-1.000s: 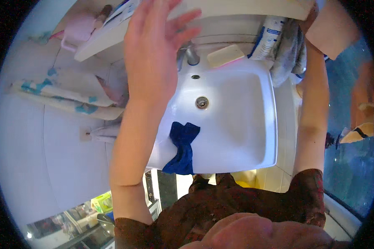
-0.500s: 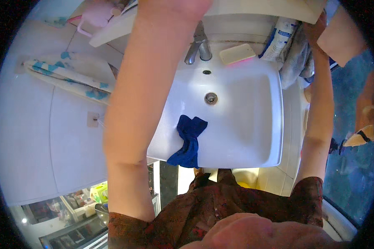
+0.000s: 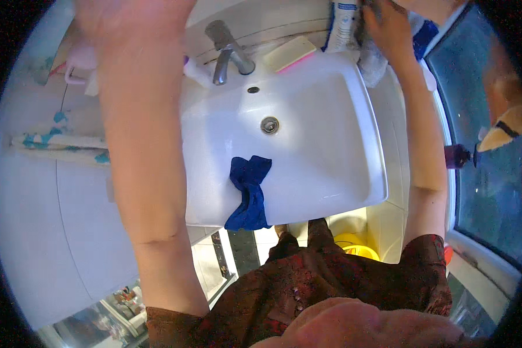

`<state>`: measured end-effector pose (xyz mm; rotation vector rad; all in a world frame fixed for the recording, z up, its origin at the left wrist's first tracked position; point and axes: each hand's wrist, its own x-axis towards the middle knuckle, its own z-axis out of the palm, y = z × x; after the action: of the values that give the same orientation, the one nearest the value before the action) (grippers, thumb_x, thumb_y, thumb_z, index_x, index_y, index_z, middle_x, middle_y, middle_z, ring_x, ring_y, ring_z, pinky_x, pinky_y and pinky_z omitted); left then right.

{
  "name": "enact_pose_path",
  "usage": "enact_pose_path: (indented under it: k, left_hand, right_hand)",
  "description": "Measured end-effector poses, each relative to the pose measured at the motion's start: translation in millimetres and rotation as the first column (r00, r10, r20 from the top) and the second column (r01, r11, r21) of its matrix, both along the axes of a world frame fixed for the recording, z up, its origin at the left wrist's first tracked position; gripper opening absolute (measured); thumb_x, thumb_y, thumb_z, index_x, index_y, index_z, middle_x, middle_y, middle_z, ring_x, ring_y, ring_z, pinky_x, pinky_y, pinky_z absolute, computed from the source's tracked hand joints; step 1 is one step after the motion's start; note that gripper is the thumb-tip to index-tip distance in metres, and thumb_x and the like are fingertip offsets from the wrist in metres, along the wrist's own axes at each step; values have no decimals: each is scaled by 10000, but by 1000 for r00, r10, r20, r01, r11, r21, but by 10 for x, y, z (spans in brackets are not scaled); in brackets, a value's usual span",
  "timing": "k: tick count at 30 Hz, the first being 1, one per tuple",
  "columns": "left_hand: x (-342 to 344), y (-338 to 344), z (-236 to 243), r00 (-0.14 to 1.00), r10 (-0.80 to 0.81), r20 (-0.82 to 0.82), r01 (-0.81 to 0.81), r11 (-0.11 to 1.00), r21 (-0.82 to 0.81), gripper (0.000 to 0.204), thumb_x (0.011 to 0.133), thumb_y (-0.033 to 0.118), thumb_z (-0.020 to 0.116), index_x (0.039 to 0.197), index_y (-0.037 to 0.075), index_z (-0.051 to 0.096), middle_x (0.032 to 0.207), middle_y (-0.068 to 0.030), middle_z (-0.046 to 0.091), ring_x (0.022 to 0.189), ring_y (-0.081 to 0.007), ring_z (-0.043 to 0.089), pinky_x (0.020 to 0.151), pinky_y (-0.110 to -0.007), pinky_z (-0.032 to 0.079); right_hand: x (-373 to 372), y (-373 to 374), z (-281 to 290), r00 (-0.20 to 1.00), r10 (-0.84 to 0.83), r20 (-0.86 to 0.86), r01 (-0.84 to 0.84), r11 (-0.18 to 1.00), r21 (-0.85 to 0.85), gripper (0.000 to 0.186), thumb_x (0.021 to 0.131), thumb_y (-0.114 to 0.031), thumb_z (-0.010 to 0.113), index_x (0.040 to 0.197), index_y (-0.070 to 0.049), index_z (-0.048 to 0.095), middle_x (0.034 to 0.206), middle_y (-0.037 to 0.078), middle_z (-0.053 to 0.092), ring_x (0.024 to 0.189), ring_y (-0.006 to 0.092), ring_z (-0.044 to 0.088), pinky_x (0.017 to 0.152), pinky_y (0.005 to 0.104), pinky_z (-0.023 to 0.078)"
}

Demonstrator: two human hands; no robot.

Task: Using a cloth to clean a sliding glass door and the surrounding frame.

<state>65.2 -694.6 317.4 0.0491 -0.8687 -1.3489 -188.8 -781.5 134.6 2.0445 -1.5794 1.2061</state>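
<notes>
Evidently, a reaching step is in hand, with both arms stretched forward past the sink. The left hand (image 3: 136, 16) is blurred and cut off by the upper edge, left of the tap (image 3: 232, 53); whether it is spread, narrowed or holding something cannot be told. The right hand (image 3: 391, 30) is held at the far right corner, by a grey cloth (image 3: 373, 65) and a white and blue packet (image 3: 343, 26). Its fingers are turned toward the cloth and seem loosely bent, though whether anything is gripped cannot be made out.

For either of those to be lifted, a firm hold by the right fingers would be called for, with the neighbour kept from being dragged along.

As for containers, a dark blue cloth (image 3: 248, 194) is held by the sink (image 3: 330, 174), spread at the near left with its lower end brought over the front rim, well apart from the drain (image 3: 269, 126). A white block with a pink edge (image 3: 290, 54) is set on the back ledge beside the tap. Below, a yellow bucket (image 3: 361, 251) is partly hidden by the sink, so its contents cannot be judged.
</notes>
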Motion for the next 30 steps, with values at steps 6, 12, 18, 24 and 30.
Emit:
enact_pose_path:
  k: [6,12,18,24,30]
  left_hand:
    - [438,639,38,970,-237,51,232,968,93,567,842,297,544,1270,-44,396,1282,-185,447,1232,-296,383,979,-472,330]
    - [515,1371,57,981,-142,-133,165,970,181,369,752,217,567,1026,7,438,968,-102,427,963,-234,399,871,-413,311]
    - [961,2083,-2,965,-103,-239,121,991,59,347,673,-5,627,966,42,448,813,-27,523,753,-152,494,703,-319,376]
    - [1556,2517,1,937,-55,-344,82,995,63,210,729,-26,604,895,40,494,610,-28,571,542,-136,523,553,-265,420]
    - [2181,2717,-20,886,63,-460,-77,997,-11,107,741,-35,561,797,52,534,592,-33,591,527,-139,535,552,-273,448]
  right_hand:
    - [137,507,26,950,275,150,-270,961,-51,399,785,-46,571,1172,31,516,1240,277,446,1141,456,440,962,485,388]
    - [224,1218,-152,983,144,-115,-136,988,76,362,887,-176,585,1230,-78,531,1284,130,499,1090,267,554,912,358,467]
    - [545,2061,-374,887,452,94,-442,773,455,419,827,-160,628,1225,-76,532,1339,191,416,1150,375,486,971,447,422]
    - [1000,2658,-743,803,571,170,-522,537,663,418,840,-150,634,1237,-73,527,1358,169,410,1116,328,514,952,415,443]
    - [1446,2647,-986,709,681,184,-525,335,782,410,863,-162,606,1254,-68,523,1356,193,414,1215,353,448,998,416,409]
